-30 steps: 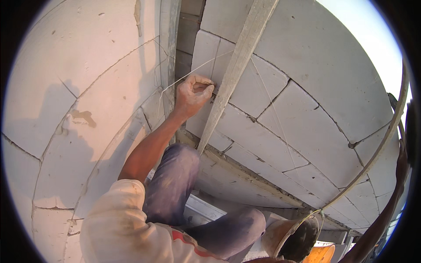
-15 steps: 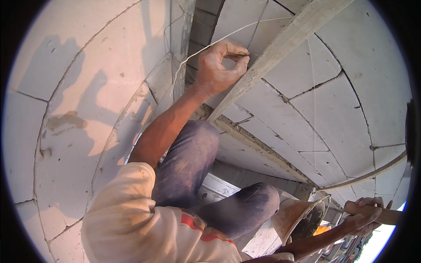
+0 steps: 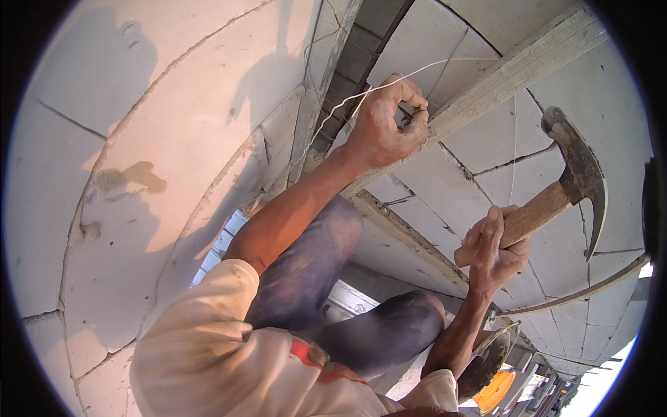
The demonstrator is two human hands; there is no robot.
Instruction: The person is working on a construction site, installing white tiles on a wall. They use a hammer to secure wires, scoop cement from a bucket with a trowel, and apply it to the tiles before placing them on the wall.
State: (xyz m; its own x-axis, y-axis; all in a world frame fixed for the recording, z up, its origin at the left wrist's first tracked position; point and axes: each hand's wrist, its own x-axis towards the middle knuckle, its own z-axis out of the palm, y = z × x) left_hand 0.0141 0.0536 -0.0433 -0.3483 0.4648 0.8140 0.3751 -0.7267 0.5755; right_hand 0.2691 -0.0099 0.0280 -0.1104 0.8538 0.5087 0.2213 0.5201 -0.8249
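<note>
My left hand (image 3: 381, 131) is pinched, thumb against forefinger, at the edge of a mortar-streaked straight board (image 3: 517, 66). Whatever sits between those fingertips is too small to make out. A pale string (image 3: 410, 74) runs across the back of this hand toward the board. My right hand (image 3: 495, 254) grips the wooden handle of a claw hammer (image 3: 538, 217). The hammer is raised to the right of the board, its dark steel head up and its curved claw on the right.
Pale block walls (image 3: 187, 118) with cracked joints rise on both sides. Thin wire (image 3: 310, 52) hangs by a post at the upper left. Below my right forearm is a dirty bucket (image 3: 486, 365), partly hidden. A curved strip (image 3: 577, 295) crosses the right side.
My right hand has come up and inward from the lower right, bringing the hammer fully into view. The left hand keeps its pinch at the board while the view has shifted.
</note>
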